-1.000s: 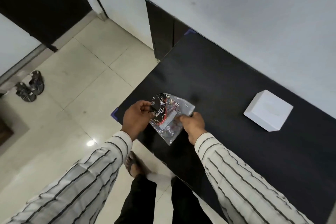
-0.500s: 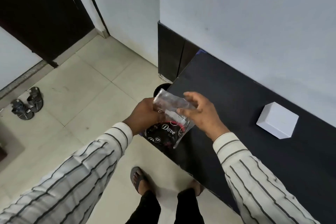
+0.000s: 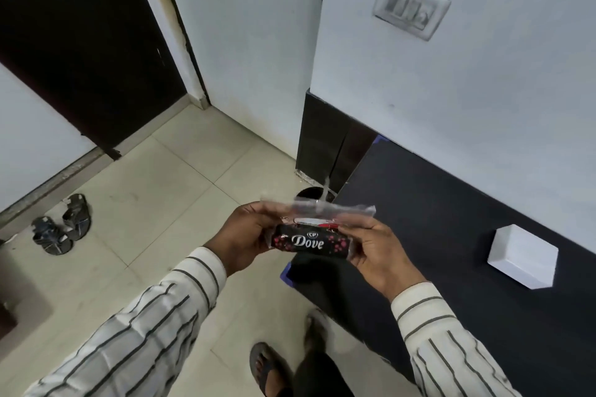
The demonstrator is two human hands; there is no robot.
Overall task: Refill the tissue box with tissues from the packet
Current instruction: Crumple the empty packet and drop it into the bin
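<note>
Both hands hold the tissue packet (image 3: 311, 242) in the air, over the floor just off the near left corner of the black bench (image 3: 451, 213). The left hand (image 3: 248, 242) has its grip pinched on the packet's left end, thumb on top and fingers underneath. The right hand (image 3: 377, 251) has its grip closed on the right end, fingertips at the upper edge. The packet is a clear plastic wrapper with a dark band facing the camera, printed "Dove" in white with small pink marks. A loose clear flap of the wrapper (image 3: 325, 208) stands above the band; whether it is torn open I cannot tell, and the tissues inside are not clearly visible.

The white tissue box (image 3: 522, 256) sits on the bench to the right, well apart from the hands. Its visible faces are plain white, and its contents cannot be seen.

2 dark sandals (image 3: 63, 226) lie on the tiled floor at the left.
</note>
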